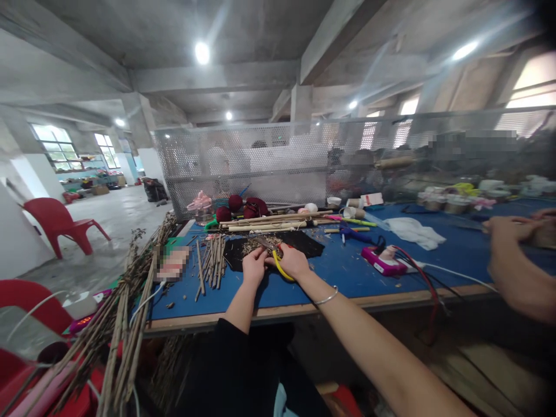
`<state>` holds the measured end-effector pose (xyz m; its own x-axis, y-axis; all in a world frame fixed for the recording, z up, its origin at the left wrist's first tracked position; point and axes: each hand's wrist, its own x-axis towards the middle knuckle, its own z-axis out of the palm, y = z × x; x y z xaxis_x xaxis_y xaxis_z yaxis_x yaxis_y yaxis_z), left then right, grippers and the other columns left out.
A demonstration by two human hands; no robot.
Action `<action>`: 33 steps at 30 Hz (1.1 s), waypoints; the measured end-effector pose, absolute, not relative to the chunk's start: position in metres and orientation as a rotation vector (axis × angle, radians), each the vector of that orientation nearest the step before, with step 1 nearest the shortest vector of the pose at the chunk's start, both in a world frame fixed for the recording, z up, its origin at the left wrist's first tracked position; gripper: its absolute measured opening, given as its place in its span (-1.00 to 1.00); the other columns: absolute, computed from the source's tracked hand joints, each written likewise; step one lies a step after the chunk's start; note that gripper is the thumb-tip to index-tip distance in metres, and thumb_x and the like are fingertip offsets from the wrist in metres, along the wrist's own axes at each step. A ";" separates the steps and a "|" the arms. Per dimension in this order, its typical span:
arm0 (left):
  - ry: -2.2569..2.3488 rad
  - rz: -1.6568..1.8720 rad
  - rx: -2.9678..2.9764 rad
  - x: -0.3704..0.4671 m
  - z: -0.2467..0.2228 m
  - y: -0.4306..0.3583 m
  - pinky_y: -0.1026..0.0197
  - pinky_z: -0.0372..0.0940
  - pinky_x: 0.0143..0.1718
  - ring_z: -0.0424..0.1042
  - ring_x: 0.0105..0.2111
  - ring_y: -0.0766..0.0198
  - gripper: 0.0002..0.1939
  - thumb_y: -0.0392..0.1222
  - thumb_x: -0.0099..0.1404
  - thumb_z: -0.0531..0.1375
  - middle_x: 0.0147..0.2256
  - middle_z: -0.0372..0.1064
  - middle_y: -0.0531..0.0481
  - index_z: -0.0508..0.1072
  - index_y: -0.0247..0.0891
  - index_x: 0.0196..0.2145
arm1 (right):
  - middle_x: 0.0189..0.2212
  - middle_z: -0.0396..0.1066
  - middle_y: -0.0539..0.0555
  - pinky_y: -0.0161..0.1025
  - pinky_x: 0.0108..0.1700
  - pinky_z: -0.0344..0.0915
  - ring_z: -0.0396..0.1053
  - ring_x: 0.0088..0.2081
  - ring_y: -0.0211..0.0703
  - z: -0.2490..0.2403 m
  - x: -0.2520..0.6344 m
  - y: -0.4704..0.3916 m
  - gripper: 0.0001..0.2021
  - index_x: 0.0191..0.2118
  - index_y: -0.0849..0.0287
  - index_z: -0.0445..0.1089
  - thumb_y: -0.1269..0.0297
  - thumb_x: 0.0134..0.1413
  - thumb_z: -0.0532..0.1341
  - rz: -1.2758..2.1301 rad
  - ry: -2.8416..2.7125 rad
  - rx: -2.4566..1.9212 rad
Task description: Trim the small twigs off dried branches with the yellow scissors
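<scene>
My right hand (293,262) is closed around a pair of pruning shears with yellow handles (282,269). Their blades point away to the left, over a heap of small brown plant scraps (251,247) on a black cloth (313,245). Close beside the blades is my left hand (254,265), its fingers pinched together; whatever is between them is too small to make out. To its left, a bunch of short cut sticks (214,263) lies on the blue tabletop (252,304).
Long dry stalks (125,301) lean against the table's left end, near a phone (174,263). Behind the cloth lie longer sticks (278,223) and dark red yarn balls (223,214). A magenta power strip (382,262) with cables sits rightward. Another person's arm (516,272) reaches in at right.
</scene>
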<state>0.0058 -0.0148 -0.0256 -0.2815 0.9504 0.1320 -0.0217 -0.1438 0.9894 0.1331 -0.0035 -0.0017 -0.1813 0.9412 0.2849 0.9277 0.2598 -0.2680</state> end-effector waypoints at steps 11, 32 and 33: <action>1.385 1.532 1.178 0.002 -0.027 -0.012 0.39 0.21 -0.64 0.32 -0.56 0.41 -0.63 -0.16 0.05 0.22 -0.38 0.43 -0.09 0.44 -0.36 -0.17 | -0.32 0.43 0.20 -0.20 -0.27 0.21 0.38 -0.25 0.01 -0.003 0.132 -0.005 -0.41 -0.26 0.15 0.37 -0.29 -0.12 -0.02 0.045 -2.061 -1.783; 1.396 1.558 1.222 0.001 -0.022 -0.017 0.41 0.13 -0.72 0.25 -0.64 0.43 -0.74 -0.16 0.00 0.21 -0.52 0.38 -0.02 0.47 -0.37 -0.35 | -0.20 0.34 0.19 -0.12 -0.12 0.09 0.26 -0.10 0.04 -0.011 0.135 0.000 -0.36 -0.16 0.22 0.25 -0.26 -0.21 0.10 0.045 -2.132 -1.548; 1.402 1.563 1.221 0.001 -0.022 -0.016 0.41 0.14 -0.71 0.26 -0.63 0.42 -0.74 -0.16 0.00 0.22 -0.53 0.38 -0.02 0.47 -0.38 -0.35 | -0.20 0.34 0.19 -0.11 -0.13 0.09 0.26 -0.11 0.05 -0.011 0.135 0.000 -0.36 -0.16 0.22 0.25 -0.27 -0.21 0.10 0.043 -2.134 -1.544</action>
<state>0.0013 -0.0163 -0.0218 -0.3128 0.9305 0.1908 0.0890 -0.1713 0.9812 0.1348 -0.0003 -0.0110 -0.2302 0.8977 0.3757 0.8820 0.3556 -0.3092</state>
